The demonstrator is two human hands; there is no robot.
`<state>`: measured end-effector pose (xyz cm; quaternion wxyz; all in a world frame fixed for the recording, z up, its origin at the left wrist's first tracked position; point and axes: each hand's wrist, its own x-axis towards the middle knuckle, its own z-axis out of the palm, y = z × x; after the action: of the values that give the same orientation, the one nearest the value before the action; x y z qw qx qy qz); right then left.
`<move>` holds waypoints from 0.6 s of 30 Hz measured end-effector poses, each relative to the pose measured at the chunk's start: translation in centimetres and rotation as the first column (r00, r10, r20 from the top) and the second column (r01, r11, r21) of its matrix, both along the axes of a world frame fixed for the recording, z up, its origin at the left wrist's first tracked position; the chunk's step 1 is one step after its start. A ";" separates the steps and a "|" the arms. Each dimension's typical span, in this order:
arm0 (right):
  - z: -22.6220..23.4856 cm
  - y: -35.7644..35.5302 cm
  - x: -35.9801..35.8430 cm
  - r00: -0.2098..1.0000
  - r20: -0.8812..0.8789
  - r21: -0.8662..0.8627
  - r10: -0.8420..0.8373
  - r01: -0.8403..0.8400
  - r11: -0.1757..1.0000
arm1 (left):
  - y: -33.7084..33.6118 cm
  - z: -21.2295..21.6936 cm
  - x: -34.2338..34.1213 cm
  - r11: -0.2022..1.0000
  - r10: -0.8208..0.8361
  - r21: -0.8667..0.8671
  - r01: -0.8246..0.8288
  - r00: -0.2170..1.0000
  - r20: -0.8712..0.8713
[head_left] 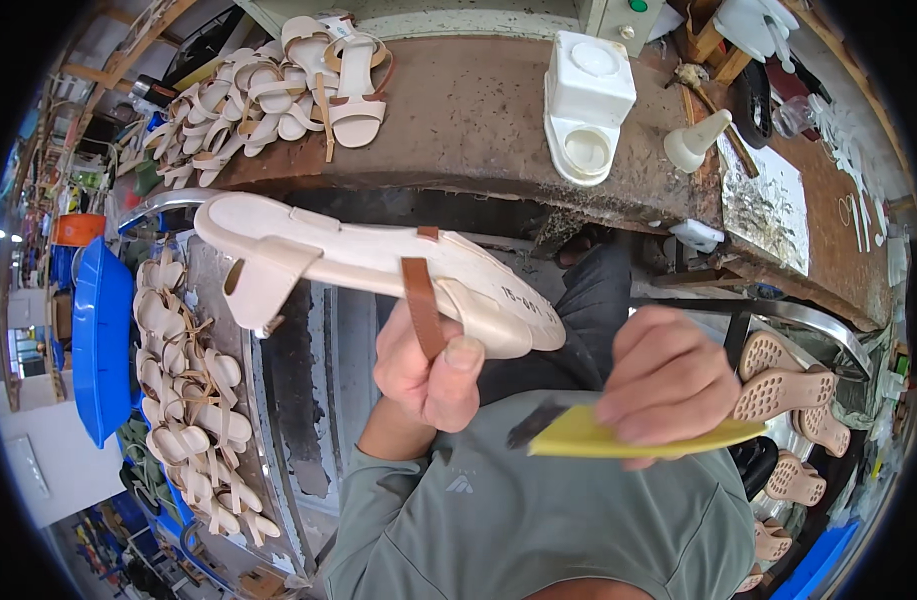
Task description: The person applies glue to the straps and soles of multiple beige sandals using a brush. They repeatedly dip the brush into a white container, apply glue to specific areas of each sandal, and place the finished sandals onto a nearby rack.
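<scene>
My left hand (pixel 429 370) grips a cream flat sandal (pixel 349 255) with a brown strap (pixel 422 305), held sideways above my lap; my thumb presses the strap against the sole. My right hand (pixel 669 385) pinches a thin yellow wedge-shaped piece (pixel 599 437) with a dark tip, held just right of and below the sandal's toe, not touching it.
A worn brown workbench (pixel 469 120) ahead holds a pile of cream sandals (pixel 269 95), a white plastic container (pixel 587 105) and a white nozzle bottle (pixel 694 140). More sandals (pixel 194 400) lie on a tray at left beside a blue tub (pixel 99 340). Tan soles (pixel 789 390) sit at right.
</scene>
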<state>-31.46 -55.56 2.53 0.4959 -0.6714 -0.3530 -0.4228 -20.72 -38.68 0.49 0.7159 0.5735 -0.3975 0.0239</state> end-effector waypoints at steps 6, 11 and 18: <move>-0.9 0.4 -0.7 0.999 0.025 0.046 0.022 -0.024 0.999 | -0.8 0.1 -0.7 0.994 0.059 -0.076 -0.074 0.980 -0.190; -1.1 -0.1 -1.3 0.975 -0.206 0.197 -0.087 0.129 0.972 | -0.7 -0.2 -0.8 0.990 -0.020 -0.140 -0.020 0.961 -0.276; -0.3 0.0 -0.1 0.922 -0.384 0.436 0.054 0.129 0.891 | -0.2 1.3 -1.7 0.983 -0.162 -0.143 0.115 0.909 -0.384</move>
<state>-31.59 -55.57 2.24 0.6899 -0.6138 -0.1266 -0.3623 -22.38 -38.87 1.81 0.8134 0.4939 -0.2832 -0.1196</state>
